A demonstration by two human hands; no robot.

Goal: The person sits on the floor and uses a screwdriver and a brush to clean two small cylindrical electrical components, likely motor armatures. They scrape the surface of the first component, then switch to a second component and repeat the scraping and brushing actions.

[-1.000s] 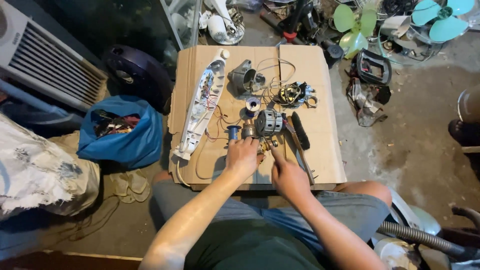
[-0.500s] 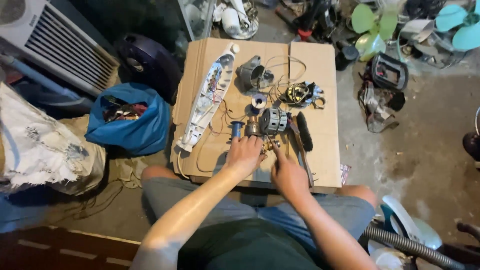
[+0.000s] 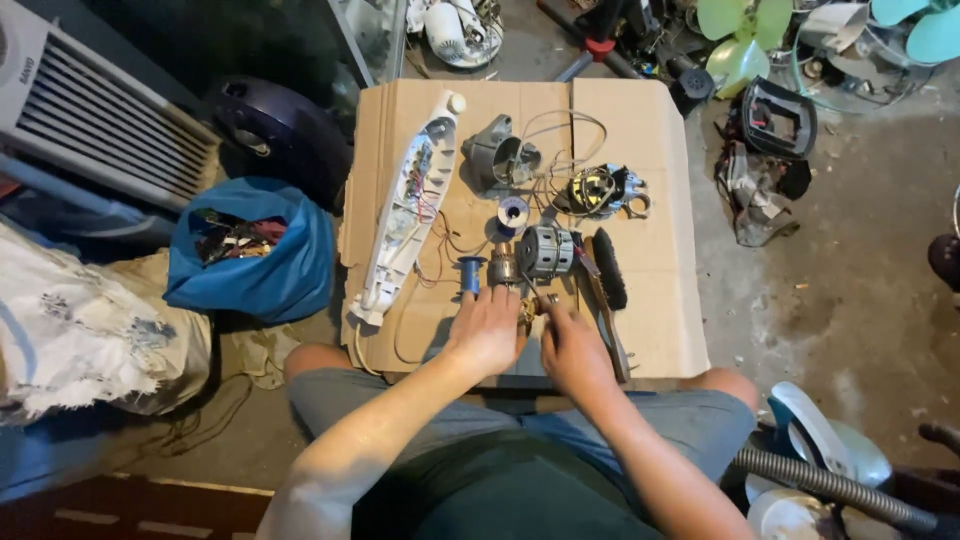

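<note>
Cardboard sheet [image 3: 650, 130] carries white housing [image 3: 410, 205], motor [image 3: 545, 250], brush [image 3: 609, 267].

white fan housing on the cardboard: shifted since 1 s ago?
No. The white housing lies along the same left edge of the cardboard; only the camera shifted.

A blue bag [image 3: 250, 262] full of scraps sits left of the cardboard sheet [image 3: 655, 330], beside a white slatted heater [image 3: 90, 110]. Green fan blades [image 3: 735, 40] lie at the top right, and a grey ribbed hose [image 3: 830, 487] lies lower right.
</note>
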